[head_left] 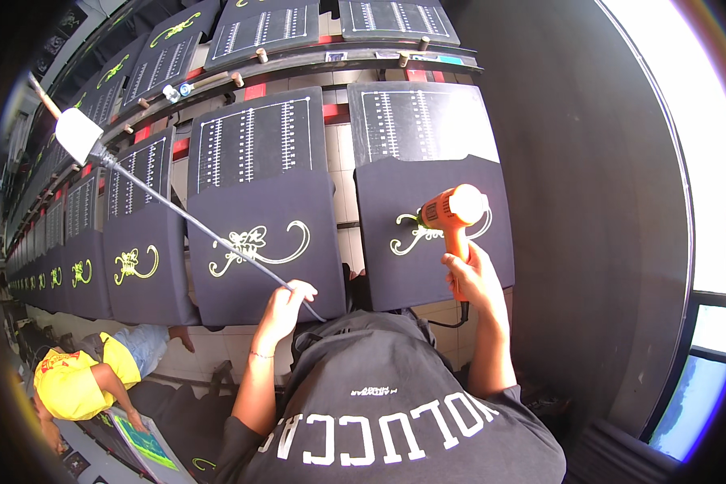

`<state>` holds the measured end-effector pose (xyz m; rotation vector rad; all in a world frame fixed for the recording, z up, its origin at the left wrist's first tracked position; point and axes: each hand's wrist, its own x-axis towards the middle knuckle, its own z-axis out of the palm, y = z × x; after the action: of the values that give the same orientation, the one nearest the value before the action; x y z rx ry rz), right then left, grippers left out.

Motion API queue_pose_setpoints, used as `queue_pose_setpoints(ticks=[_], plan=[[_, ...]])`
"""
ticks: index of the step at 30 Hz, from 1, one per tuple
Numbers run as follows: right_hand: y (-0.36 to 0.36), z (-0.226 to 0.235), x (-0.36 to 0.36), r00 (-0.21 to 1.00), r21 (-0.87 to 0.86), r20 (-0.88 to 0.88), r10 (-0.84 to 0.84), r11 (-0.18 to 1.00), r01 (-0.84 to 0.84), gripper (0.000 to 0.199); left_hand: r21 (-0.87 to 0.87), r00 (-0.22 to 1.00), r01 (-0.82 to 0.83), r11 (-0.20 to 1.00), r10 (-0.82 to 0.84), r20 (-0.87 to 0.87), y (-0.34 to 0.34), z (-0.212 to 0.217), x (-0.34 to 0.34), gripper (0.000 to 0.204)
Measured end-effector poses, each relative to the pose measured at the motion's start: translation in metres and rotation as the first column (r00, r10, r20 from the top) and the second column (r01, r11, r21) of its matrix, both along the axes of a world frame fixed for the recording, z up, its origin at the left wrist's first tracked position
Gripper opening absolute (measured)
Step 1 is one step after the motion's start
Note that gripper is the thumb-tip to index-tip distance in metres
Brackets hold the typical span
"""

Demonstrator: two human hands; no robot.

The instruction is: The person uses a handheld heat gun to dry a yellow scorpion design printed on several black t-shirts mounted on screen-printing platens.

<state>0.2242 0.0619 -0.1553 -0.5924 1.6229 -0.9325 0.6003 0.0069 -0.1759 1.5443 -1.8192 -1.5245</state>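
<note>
My right hand [479, 278] is closed around the handle of an orange heat gun [452, 208]. Its nozzle points left, over the yellow-green swirl print [407, 244] on the dark shirt [427, 285] stretched on the rightmost board, and covers part of that print. A black cord hangs below the handle. My left hand [284, 310] grips a grey cable [187, 218], in front of the neighbouring dark shirt [242, 292]. From there the cable runs up and left to a white box-like fitting [78, 135].
Boards with printed dark shirts [141, 278] continue in a row leftward. Behind them runs a metal rail [298, 60], with another row beyond. A grey wall [573, 210] rises at the right. At lower left, a person in a yellow shirt [85, 383] holds a framed screen [141, 444].
</note>
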Motion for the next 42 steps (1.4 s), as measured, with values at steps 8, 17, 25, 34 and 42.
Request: queue_pose_setpoints(ticks=[8,17,25,34,42], plan=[[-0.013,0.011,0.005,0.999,0.043,0.034,0.02,0.999,-0.022,0.021,0.211,0.957,0.261,0.942,-0.281,0.071,0.015,-0.02,0.014,0.036],[-0.02,0.013,0.019,0.996,0.036,0.012,0.091,0.995,-0.092,0.026,0.394,0.82,0.48,0.784,-0.56,0.115,0.008,-0.037,0.017,0.041],[-0.019,0.014,0.032,0.994,0.039,-0.034,0.108,0.994,-0.106,0.023,0.471,0.725,0.59,0.656,-0.687,0.049,-0.012,-0.042,0.02,0.045],[-0.014,0.012,0.041,0.998,0.02,-0.038,0.056,0.998,-0.055,0.022,0.509,0.701,0.651,0.564,-0.704,-0.116,-0.032,-0.051,0.032,0.042],[-0.016,0.017,0.049,1.0,0.064,-0.025,0.011,0.998,-0.009,0.021,0.37,0.745,0.645,0.668,-0.658,-0.11,-0.069,-0.054,0.022,0.043]])
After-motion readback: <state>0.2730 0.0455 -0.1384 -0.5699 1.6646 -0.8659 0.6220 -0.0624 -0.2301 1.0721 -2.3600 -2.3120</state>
